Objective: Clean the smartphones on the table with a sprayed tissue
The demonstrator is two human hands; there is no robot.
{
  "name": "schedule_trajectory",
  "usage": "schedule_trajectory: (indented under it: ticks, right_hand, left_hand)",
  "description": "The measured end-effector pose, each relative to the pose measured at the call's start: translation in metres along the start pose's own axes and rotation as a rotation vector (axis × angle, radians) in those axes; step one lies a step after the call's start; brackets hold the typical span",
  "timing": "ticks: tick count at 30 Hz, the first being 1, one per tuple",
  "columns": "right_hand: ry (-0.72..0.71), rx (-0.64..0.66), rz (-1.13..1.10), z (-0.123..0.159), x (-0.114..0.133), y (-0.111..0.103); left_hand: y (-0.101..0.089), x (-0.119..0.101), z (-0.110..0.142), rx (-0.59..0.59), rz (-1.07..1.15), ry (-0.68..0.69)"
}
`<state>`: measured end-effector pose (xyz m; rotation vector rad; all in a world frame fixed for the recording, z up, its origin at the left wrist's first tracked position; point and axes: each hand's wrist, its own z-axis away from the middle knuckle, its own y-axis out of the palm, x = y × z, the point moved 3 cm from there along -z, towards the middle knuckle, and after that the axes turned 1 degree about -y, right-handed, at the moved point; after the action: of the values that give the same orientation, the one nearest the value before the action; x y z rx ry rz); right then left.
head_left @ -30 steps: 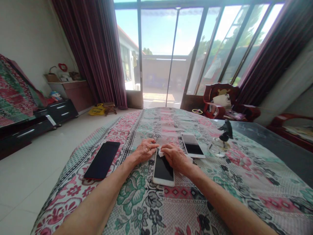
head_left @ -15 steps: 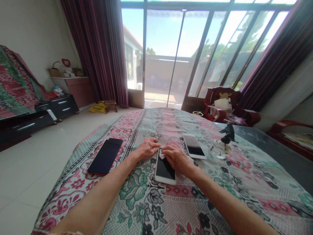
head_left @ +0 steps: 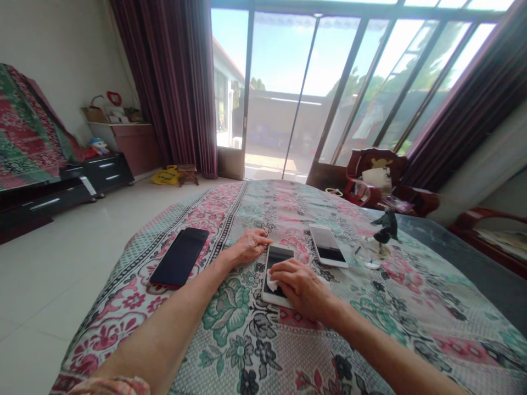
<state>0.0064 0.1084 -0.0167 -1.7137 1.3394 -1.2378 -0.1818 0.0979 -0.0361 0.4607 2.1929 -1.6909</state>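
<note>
A white-framed smartphone [head_left: 279, 252] lies face up on the patterned tablecloth in front of me. My right hand [head_left: 304, 286] is closed around a white tissue [head_left: 272, 281] and presses it on the lower part of the dark screen. Beside the phone's upper left corner rests my left hand [head_left: 249, 246]. Its fingers stretch out toward that corner, the tips at or very near the edge. To the right lies a second white smartphone [head_left: 328, 246], and a black smartphone [head_left: 180, 258] lies left of my left forearm.
A clear spray bottle [head_left: 373, 252] with a black trigger head stands right of the phones. The floral tablecloth [head_left: 230, 340] covers the round table. Beyond it are a wooden armchair [head_left: 376, 181], glass doors, curtains, and a low black cabinet [head_left: 109, 170] at the left.
My right hand has slid down the phone with the tissue, from near its top to its lower part, uncovering the upper screen. My left hand has stayed at the corner. The view has shifted slightly.
</note>
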Motion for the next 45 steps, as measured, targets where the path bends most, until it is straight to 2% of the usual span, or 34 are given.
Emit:
schedule_trajectory:
  ticks: [7,10,13,18,21,23,29,32,35,41,45]
  right_hand:
    - [0.043,-0.07,0.091,-0.033,-0.039,0.005]
    - [0.053,-0.091,0.118,-0.041,-0.048,0.007]
    - [0.013,-0.074,0.102,-0.036,-0.039,0.007]
    - [-0.088,0.047,-0.016,-0.012,0.005,0.003]
    - [-0.114,0.093,-0.053,-0.005,0.016,0.001]
    - [-0.099,0.067,-0.044,-0.007,0.008,0.002]
    - [-0.003,-0.057,0.069,-0.035,-0.046,0.004]
    - [0.011,-0.088,0.105,-0.042,-0.054,0.005]
    - [-0.005,-0.079,0.098,-0.036,-0.042,0.004]
    - [-0.097,0.056,-0.018,-0.002,0.003,0.0]
    - [-0.113,0.091,-0.055,0.006,0.015,-0.001]
  left_hand:
    - [0.001,0.006,-0.004,-0.017,0.092,0.038]
    - [0.001,0.01,-0.005,-0.023,0.128,0.043]
    - [0.001,0.01,-0.005,-0.013,0.118,0.025]
    - [0.0,0.009,-0.003,-0.033,0.118,-0.029]
    - [0.0,0.009,-0.003,-0.036,0.129,-0.027]
    - [0.001,0.009,-0.003,-0.031,0.121,-0.018]
    - [0.005,0.015,-0.006,-0.036,0.104,0.016]
    - [0.008,0.018,-0.008,-0.046,0.136,0.07]
    - [0.01,0.021,-0.008,-0.082,0.17,0.095]
    - [0.009,0.021,-0.007,-0.097,0.131,0.092]
    - [0.009,0.021,-0.007,-0.097,0.126,0.106]
